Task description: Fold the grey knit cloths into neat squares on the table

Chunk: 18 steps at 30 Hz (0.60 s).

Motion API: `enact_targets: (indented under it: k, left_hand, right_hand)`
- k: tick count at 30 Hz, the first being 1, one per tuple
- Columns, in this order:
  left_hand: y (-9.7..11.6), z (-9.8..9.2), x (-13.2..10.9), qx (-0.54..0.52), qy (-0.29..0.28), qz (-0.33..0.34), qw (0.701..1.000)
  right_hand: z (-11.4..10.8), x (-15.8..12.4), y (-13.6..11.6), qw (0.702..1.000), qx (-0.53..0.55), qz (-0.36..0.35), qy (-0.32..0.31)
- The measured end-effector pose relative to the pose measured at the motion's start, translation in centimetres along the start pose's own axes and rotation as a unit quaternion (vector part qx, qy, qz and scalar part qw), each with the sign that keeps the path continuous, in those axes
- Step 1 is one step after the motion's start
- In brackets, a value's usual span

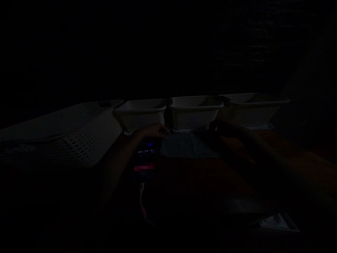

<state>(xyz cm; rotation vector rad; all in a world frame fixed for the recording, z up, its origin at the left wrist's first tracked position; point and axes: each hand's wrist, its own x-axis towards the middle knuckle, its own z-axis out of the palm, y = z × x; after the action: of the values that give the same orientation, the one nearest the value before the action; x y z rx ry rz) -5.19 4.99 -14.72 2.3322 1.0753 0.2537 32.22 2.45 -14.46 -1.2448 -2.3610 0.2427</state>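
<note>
The picture is very dark. A grey, textured cloth (191,144) lies flat on the brown table in front of the middle tub (196,117). My left hand (158,130) is at the far left corner of the cloth, its fingers bent and pressed together on that corner. Near the cloth's far right corner is my right hand (218,125), mostly in shadow, so its fingers cannot be made out. Just below my left hand lies a phone (144,160) with a lit timer and a red bar on its screen.
Behind my hands stand a left tub (142,116) and a right tub (252,110), both pale. A perforated pale basket (81,140) fills the left side. A white cable (141,196) runs from the phone towards me. A clear packet (279,222) lies at the lower right.
</note>
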Motion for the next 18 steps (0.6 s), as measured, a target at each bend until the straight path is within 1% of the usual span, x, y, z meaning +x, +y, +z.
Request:
enact_targets:
  k: [2, 3, 5, 8, 11, 13, 15, 16, 18]
  left_hand:
    - [-0.1, 0.0, 0.0, -0.003, 0.0, -0.002, 1.0]
    - [-0.1, 0.0, 0.0, -0.004, -0.002, -0.002, 1.0]
    - [-0.1, 0.0, 0.0, -0.008, -0.004, -0.004, 1.0]
    - [-0.1, -0.1, -0.1, -0.017, 0.0, -0.01, 1.0]
    - [-0.1, -0.2, -0.1, -0.018, 0.002, -0.009, 1.0]
    - [-0.2, -0.2, -0.1, -0.019, -0.004, -0.004, 1.0]
    - [-0.4, -0.3, 0.0, -0.018, -0.011, -0.001, 1.0]
    - [-0.4, -0.3, 0.1, -0.017, -0.013, 0.0, 1.0]
    - [-0.4, -0.4, 0.0, -0.016, -0.014, -0.001, 1.0]
  right_hand:
    - [-0.1, 0.2, -0.3, 0.999, -0.013, -0.017, -0.047]
    - [-0.2, 0.3, -0.6, 0.998, -0.018, -0.024, -0.058]
    - [-0.1, 0.4, -1.1, 0.997, -0.007, -0.042, -0.058]
    - [0.5, 0.4, -2.3, 0.992, 0.07, -0.069, -0.073]
    - [1.8, 0.2, -3.8, 0.981, 0.153, -0.067, -0.095]
    - [3.0, 0.1, -4.8, 0.978, 0.177, -0.037, -0.104]
    - [4.1, -0.2, -5.9, 0.975, 0.197, 0.015, -0.099]
    - [4.5, -0.3, -6.4, 0.974, 0.202, 0.011, -0.1]
    - [5.1, -0.5, -7.3, 0.972, 0.209, -0.033, -0.096]
